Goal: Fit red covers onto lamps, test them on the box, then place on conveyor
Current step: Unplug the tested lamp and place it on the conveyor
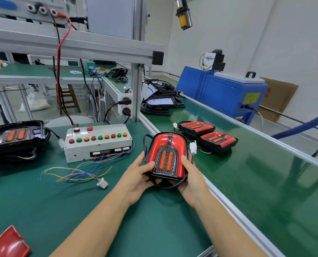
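A lamp with its red cover fitted [165,154] is held above the green bench near the conveyor's edge. My left hand [141,175] grips its left side and my right hand [190,177] grips its right side and bottom. Its black cable loops underneath, and its white plug [193,147] sticks up by my right hand. The grey test box [98,145] with coloured buttons stands to the left, its loose wires ending in a white connector [102,183]. Two covered lamps [208,135] lie on the conveyor [256,173].
A stack of uncovered black lamps [15,140] sits at the far left. Loose red covers [8,243] lie at the bottom left corner. Black lamp housings [162,102] are piled further up the belt, next to a blue machine [223,93]. An aluminium frame post [137,93] stands behind the box.
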